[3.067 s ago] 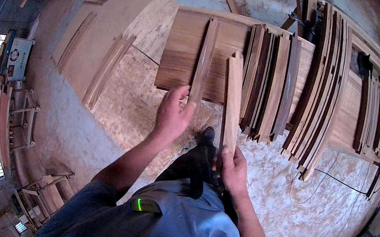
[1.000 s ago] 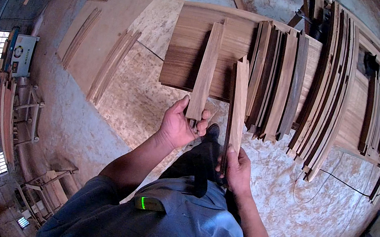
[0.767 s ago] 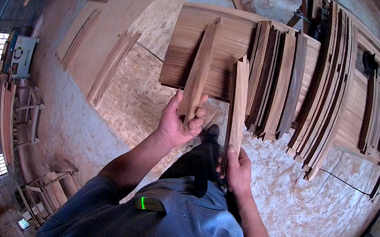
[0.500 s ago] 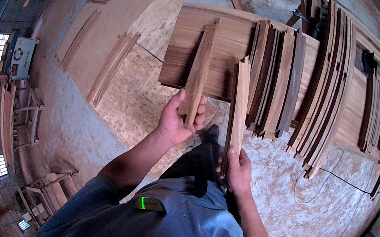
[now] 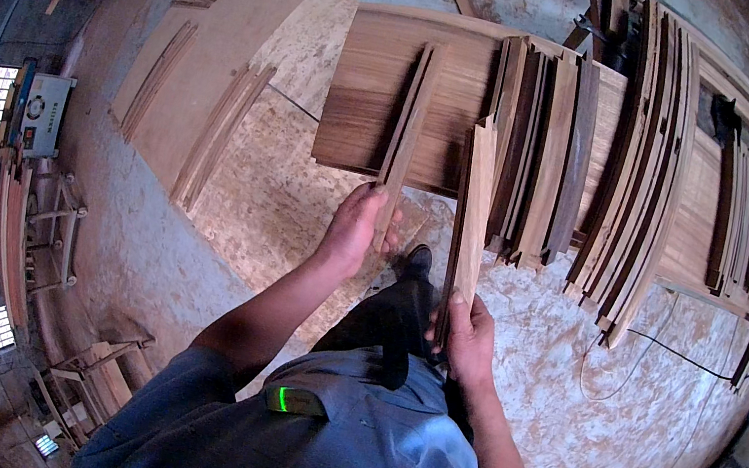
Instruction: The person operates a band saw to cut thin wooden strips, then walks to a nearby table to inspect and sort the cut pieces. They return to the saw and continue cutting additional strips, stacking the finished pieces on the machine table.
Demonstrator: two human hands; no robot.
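A: Left hand (image 5: 353,230), status?

B: Grip closed around the near end of a narrow wooden strip (image 5: 408,130). Strip's long axis runs from the hand toward 12 o'clock, far end lying on the wide brown panel (image 5: 364,97) resting on the floor.

A: Right hand (image 5: 469,336)?

B: Grip also closed, on the lower end of a second, paler strip (image 5: 474,207), nearly parallel, pointing 12 o'clock. It sits at 3 o'clock from the first, a clear gap between.

A: What lies past it?

B: A row of leaning strips (image 5: 549,155), just beside the paler strip at its 3 o'clock. Right hand is the nearer one to that row.
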